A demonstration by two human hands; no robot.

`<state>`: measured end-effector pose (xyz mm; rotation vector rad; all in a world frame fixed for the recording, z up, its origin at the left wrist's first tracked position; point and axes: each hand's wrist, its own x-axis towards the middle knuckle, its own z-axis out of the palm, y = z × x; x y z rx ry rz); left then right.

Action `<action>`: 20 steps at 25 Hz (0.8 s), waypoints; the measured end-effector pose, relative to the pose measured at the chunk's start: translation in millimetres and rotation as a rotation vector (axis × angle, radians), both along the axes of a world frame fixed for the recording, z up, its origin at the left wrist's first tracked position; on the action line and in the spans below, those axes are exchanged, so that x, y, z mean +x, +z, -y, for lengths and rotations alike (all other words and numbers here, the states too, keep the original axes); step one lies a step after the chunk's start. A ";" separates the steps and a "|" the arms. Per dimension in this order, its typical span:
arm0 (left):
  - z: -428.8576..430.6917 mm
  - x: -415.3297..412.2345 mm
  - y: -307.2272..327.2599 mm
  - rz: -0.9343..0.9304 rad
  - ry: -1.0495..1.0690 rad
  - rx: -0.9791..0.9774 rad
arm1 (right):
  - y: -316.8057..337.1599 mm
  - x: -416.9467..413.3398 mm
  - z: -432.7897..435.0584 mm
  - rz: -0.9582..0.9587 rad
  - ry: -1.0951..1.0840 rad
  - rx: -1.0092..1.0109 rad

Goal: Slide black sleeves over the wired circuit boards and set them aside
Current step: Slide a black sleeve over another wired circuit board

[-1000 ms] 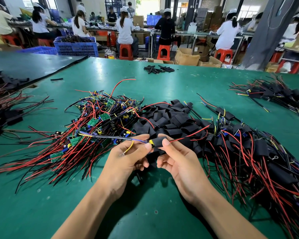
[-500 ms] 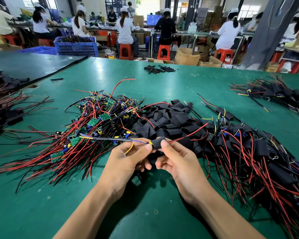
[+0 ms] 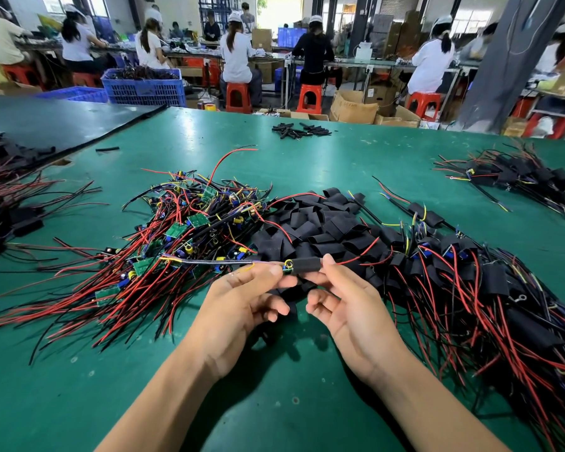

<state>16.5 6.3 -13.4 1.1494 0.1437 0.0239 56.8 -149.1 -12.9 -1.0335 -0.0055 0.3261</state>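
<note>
Above green desk [image 3: 307,402], between bare-board heap [image 3: 190,230] and sleeved heap [image 3: 470,282]: one board [image 3: 287,269] mid-sleeving.
Left hand [image 3: 242,308] fingers pinching wire bundle [image 3: 216,262] beside board end; right hand [image 3: 349,308] fingers pinching black sleeve [image 3: 305,265], almost fully over board. Advice: pull wires taut, push sleeve squarely leftward, cover yellow component [image 3: 287,263], avoid snagging red lead [image 3: 356,257].

Bare left hand [image 3: 242,305]; bare right hand [image 3: 351,309]

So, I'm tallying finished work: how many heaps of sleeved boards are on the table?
3: the near-right heap beside the loose sleeves, the far-right heap, and the left-edge heap. More may lie out of view.
</note>
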 end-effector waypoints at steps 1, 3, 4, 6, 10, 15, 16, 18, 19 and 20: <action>-0.6 -0.3 0.1 -0.003 0.000 -0.004 | -0.1 -0.2 0.0 -0.003 0.005 -0.002; -1.2 -1.1 -0.6 -0.005 -0.021 0.004 | -1.7 -1.0 -1.0 -0.015 0.015 -0.007; -0.5 -1.8 -1.4 -0.001 -0.043 0.019 | -2.5 -1.5 -1.4 -0.019 0.023 -0.007; 1.9 -3.7 -2.8 0.028 -0.092 0.058 | -3.4 -2.5 -2.5 -0.014 0.059 -0.004; 4.6 -5.1 -3.3 0.066 -0.090 0.092 | -3.8 -3.0 -3.6 -0.015 0.104 -0.010; 4.8 -5.8 -3.2 0.104 -0.033 0.157 | -7.1 -2.3 -4.7 -0.051 0.123 -0.001; 5.5 -5.5 -3.4 0.115 -0.022 0.170 | -7.0 -2.1 -5.2 -0.049 0.124 -0.008; 5.6 -4.8 -3.3 0.125 0.012 0.175 | -6.8 -2.4 -5.7 -0.032 0.129 -0.029; 4.6 -4.7 -3.2 0.123 0.022 0.173 | -6.4 -3.2 -5.9 -0.020 0.133 -0.045; 3.6 -4.6 -2.8 0.120 0.019 0.177 | -5.8 -4.3 -6.2 -0.007 0.133 -0.056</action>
